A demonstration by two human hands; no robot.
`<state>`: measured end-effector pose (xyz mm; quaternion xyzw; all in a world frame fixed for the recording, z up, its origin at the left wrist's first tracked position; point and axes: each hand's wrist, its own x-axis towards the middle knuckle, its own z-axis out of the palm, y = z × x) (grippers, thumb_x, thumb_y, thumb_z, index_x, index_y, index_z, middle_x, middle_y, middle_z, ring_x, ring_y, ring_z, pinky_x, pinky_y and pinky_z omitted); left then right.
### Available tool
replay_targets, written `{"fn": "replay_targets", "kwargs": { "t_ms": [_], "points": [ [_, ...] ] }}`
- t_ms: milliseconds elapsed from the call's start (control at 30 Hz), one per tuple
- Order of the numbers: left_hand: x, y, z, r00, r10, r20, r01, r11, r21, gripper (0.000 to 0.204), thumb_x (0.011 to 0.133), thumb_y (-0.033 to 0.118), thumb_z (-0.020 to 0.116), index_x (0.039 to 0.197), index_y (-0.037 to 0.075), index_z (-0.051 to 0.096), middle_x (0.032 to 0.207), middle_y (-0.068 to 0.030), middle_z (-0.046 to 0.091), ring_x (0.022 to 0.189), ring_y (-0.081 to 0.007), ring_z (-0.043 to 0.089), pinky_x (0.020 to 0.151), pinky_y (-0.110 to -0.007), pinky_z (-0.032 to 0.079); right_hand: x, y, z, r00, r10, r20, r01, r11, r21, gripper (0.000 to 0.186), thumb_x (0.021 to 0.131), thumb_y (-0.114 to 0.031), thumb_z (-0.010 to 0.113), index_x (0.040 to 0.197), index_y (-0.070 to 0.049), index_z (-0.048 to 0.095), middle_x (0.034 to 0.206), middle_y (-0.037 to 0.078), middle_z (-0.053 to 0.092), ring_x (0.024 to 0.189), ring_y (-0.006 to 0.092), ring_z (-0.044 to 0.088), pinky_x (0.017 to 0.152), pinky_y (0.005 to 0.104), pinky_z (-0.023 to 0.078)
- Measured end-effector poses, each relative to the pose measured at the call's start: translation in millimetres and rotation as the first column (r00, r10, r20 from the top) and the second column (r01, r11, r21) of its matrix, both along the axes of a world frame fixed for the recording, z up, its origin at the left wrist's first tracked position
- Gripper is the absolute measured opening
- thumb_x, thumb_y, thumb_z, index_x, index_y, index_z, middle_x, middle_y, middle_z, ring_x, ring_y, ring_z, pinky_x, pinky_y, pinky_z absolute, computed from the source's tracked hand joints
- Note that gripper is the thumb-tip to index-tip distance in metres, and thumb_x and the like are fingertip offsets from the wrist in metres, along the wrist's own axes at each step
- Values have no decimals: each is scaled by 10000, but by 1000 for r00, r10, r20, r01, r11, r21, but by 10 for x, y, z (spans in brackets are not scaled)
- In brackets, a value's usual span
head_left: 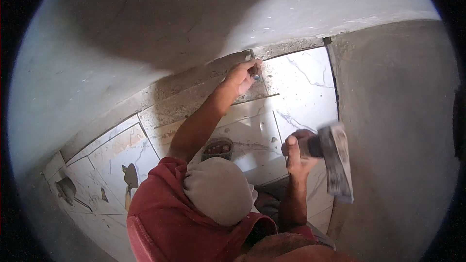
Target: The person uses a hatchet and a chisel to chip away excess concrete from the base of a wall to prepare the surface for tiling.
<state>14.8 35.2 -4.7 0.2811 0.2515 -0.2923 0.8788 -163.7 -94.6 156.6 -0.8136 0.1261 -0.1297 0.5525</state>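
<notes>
My left hand (pixel 239 78) is closed around a short chisel (pixel 256 72) at the foot of the wall. The chisel's far end meets the rough mortar strip (pixel 194 80) between wall and tiles. Lower right, my right hand (pixel 300 160) grips the handle of a hatchet (pixel 336 162), raised clear of the floor and smeared by motion. Its metal head points toward the right wall, apart from the chisel. White marbled tiles (pixel 306 80) lie beside and below the left hand. Fingers partly hide the chisel's shaft.
A small tub (pixel 217 146) with reddish pieces stands on the tiles. A trowel (pixel 130 177) lies at left, with another metal tool (pixel 67 189) farther out. Plastered walls rise ahead and at right (pixel 393 102). A grey cloth-covered rounded shape (pixel 221 189) blocks the lower middle.
</notes>
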Motion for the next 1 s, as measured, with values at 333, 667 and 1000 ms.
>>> {"fn": "replay_targets", "kwargs": {
  "t_ms": [333,667,1000],
  "points": [
    [186,-96,35,1000,17,-13,-19,983,-180,159,869,75,465,956,-55,496,853,-103,569,740,-165,559,661,-253,488,517,230,-556,952,95,-289,-168,956,-240,247,798,-199,562,880,32,529,667,169,563,615,268,555,599,350,441],
    [217,-119,79,984,129,-119,-148,976,-161,107,871,65,460,910,-35,461,852,-131,556,753,-203,587,587,-234,517,368,69,307,880,-1,475,-67,990,126,242,805,-246,551,735,-17,515,637,113,546,556,178,525,519,293,437],
    [102,-135,35,978,161,-134,-172,982,-80,163,867,98,466,967,-29,489,835,-108,586,730,-177,583,620,-269,512,422,255,-271,873,132,-469,-201,974,-101,224,800,-200,550,849,18,530,716,143,572,665,225,550,586,341,434]
  ]
}}
